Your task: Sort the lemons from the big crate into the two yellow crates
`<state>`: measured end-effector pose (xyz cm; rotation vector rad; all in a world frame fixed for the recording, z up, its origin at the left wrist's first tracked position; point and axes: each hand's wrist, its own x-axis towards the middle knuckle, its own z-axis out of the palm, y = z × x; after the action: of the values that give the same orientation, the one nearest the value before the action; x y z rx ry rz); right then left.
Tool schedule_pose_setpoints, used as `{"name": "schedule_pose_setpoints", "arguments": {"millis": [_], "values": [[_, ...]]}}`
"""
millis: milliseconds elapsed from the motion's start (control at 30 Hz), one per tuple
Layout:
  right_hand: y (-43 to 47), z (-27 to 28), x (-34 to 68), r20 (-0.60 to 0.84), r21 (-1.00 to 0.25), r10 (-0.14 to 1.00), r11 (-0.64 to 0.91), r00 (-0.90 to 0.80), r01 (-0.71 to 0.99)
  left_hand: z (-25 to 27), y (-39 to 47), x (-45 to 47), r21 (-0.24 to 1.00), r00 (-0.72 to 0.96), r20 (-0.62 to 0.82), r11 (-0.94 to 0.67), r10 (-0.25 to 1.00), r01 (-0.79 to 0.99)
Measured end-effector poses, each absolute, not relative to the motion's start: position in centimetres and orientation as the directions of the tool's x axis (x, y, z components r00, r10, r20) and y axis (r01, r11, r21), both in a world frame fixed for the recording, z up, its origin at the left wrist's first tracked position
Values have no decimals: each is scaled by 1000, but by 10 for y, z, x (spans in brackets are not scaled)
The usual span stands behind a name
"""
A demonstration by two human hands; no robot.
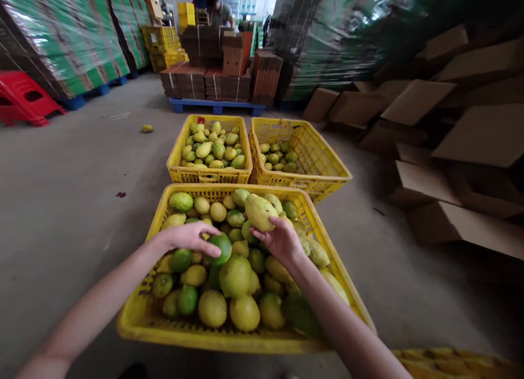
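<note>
Over the near yellow crate (196, 341), filled with yellow and green lemons, both my hands are at work. My left hand (192, 236) has its fingers and thumb around a green lemon (221, 249), low among the fruit. Held higher, toward the crate's far right side, a large yellow lemon (260, 211) with small dark spots sits in my right hand (282, 238), whose fingers curl beneath it. Several other lemons (235, 276) lie heaped below and between my hands.
Beyond stand two more yellow crates: the left one (208, 176) full of lemons, the right one (327, 172) holding fewer. A loose lemon (147, 128) lies on the floor. Cardboard boxes (417, 102) pile up at right. A red stool (30, 98) stands left; a person (221, 13) is far behind stacked cartons.
</note>
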<state>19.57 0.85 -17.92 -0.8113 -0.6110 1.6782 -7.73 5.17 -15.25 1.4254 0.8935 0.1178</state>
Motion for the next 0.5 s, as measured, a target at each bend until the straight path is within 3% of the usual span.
{"name": "schedule_pose_setpoints", "arguments": {"millis": [100,167,233,333,433,500], "values": [[-4,-179,208,-250,-741,961,-270,-120,-615,-146,45,-97,799,705,-601,262,376,541],[-15,-176,217,-273,-748,955,-285,-113,-600,-138,54,-100,764,663,-645,333,381,552],[-25,-171,224,-289,-749,952,-292,-104,-595,-124,81,-93,753,585,-658,431,475,497],[-34,-167,229,-305,-738,950,-284,-72,-612,-94,146,-73,814,406,-579,532,707,235],[-36,-167,229,-331,-730,942,-295,-60,-617,-74,213,-60,922,289,-350,383,891,-63],[-37,-168,228,-356,-717,932,-317,-65,-621,-77,239,-61,956,234,-232,266,944,-124]]}}
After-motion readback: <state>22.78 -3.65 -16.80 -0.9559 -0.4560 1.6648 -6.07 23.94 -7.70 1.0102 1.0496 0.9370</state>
